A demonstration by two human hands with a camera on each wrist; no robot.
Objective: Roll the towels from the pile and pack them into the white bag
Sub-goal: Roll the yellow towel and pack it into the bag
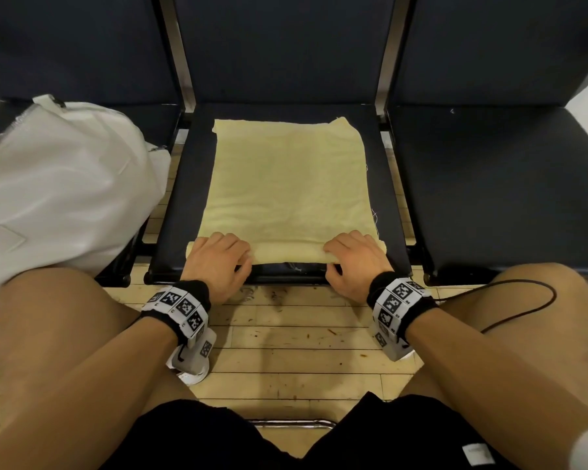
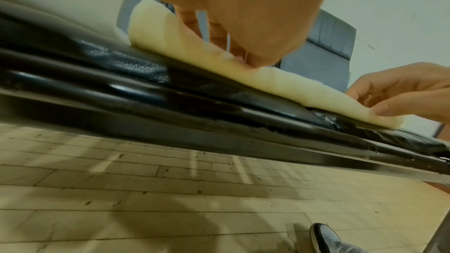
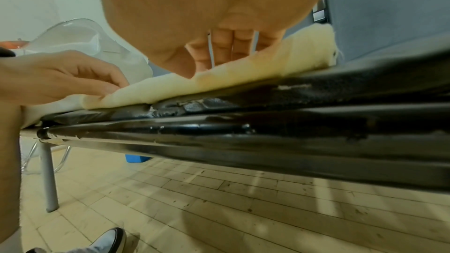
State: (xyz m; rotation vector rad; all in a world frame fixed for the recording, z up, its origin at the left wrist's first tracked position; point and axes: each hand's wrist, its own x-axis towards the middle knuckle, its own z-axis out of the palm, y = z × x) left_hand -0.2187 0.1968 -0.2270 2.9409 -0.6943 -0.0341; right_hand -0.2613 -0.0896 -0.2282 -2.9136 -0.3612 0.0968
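pale yellow terry towel [image 1: 286, 178] lies flat on the middle dark padded seat [image 1: 384, 198], its near edge wound into a thin roll. the left hand [image 1: 218, 262] and right hand [image 1: 355, 262] curl fingers over that roll, thumbs tucked beneath. the bulging white fabric bag [image 1: 58, 184] sits on the left seat.

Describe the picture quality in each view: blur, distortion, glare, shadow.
Head view: sharp at the centre, the white bag soft at the edge, bench lines bowed. Left wrist view: left hand a close blur, glare streaks on the seat frame. Right wrist view: right hand blurred, towel soft, floor curved and shadowed.
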